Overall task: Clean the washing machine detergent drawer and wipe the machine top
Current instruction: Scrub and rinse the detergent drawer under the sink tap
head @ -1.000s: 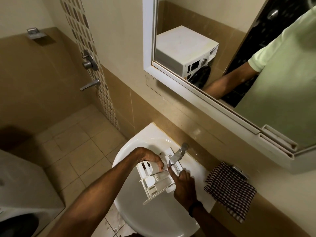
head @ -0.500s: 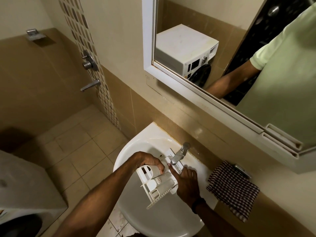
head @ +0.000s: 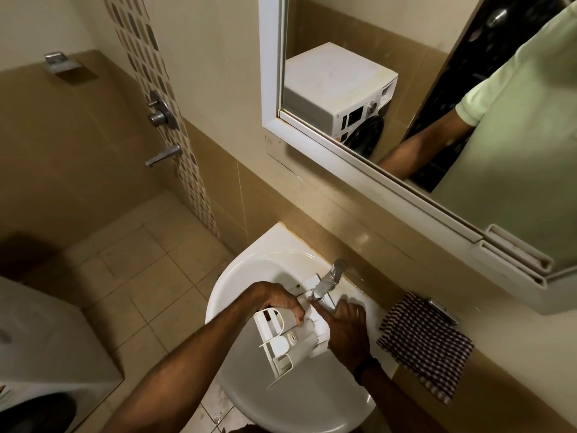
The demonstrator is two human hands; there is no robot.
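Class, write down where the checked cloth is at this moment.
In the head view it is at lower right: the checked cloth hangs from a metal wall holder, just right of the sink and the right hand, below the mirror.

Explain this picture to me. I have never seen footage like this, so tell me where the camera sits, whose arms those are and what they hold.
There is no machine here. A person wears one wide-angle camera on the head, looking down, so the arms are that person's own. They stand at a white sink under a mirror. The left hand grips a white detergent drawer over the basin, below the tap. The right hand holds the drawer's other side. I cannot tell whether water is running. A checked cloth hangs to the right of the sink. The washing machine stands at lower left and also shows in the mirror.
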